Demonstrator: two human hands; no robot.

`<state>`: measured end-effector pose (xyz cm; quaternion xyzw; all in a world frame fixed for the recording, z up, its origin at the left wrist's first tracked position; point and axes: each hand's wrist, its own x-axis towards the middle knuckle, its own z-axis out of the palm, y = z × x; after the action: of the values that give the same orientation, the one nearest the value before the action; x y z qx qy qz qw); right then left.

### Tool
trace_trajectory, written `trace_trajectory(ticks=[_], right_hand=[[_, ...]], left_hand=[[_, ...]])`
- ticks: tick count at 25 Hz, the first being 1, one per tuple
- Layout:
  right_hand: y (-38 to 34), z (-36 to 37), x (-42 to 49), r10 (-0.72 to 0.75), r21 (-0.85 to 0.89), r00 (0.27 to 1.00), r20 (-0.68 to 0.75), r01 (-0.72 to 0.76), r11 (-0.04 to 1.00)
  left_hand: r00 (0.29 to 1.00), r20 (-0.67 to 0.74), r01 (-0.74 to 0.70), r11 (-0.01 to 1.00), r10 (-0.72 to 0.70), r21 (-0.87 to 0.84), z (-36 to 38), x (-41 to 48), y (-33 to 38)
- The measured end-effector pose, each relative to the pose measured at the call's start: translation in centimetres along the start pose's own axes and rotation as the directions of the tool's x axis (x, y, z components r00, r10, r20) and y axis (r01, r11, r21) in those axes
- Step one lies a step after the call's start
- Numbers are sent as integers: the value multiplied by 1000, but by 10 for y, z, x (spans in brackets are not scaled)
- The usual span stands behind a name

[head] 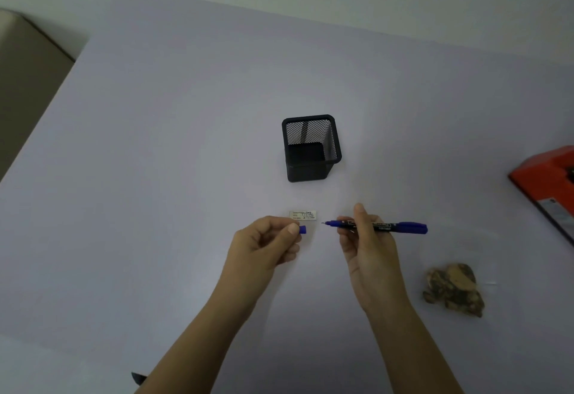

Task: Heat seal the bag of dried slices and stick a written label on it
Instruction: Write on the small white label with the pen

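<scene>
A small white label (303, 215) with writing on it lies flat on the table, just beyond my hands. My right hand (366, 244) grips a blue marker pen (400, 226) by its middle, with the bare tip pointing left toward the label. My left hand (267, 244) pinches the pen's blue cap (302, 229) between thumb and fingers, a short gap from the tip. A clear bag of brown dried slices (454, 288) lies on the table to the right of my right forearm, untouched.
A black mesh pen holder (310, 148) stands upright behind the label. An orange heat sealer (549, 182) sits at the right edge of the white table (186, 145). A small dark object (138, 378) shows at the bottom left by my left arm.
</scene>
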<state>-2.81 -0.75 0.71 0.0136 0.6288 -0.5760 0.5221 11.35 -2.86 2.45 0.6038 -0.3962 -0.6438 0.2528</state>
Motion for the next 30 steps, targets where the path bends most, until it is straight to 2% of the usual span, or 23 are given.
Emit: trace_trajectory(ticks=[7,11,14,19,23,26,28,30], right_hand=[[0,-4,-1,-19,-31,999,49,21,999],[0,-5,0,-20,-30,995,96,23,999],[2,-6,0,-30,-67,991,132,40,997],[4,-10,-2,-96,-170,988,124,117,978],[9,-10,-3,-103,-153,989,108,119,981],[1,-7,-2,-125,-106,974,189,146,984],[-11,-2,-1,-170,-88,955,244,196,977],[-27,2,1,-271,-55,934,233,291,955]], left_hand=[[999,-24,38,997,-40,-63,18,2,1],[999,1,35,998,-35,-43,21,6,1],[1000,25,17,999,-16,-38,23,7,0],[999,-32,21,999,-22,-38,26,12,-1],[998,-38,39,997,-42,-72,28,14,4],[999,-33,25,993,-29,-120,26,13,10],[999,-43,-7,988,0,-155,26,12,17],[997,-65,-50,984,40,-172,27,12,26]])
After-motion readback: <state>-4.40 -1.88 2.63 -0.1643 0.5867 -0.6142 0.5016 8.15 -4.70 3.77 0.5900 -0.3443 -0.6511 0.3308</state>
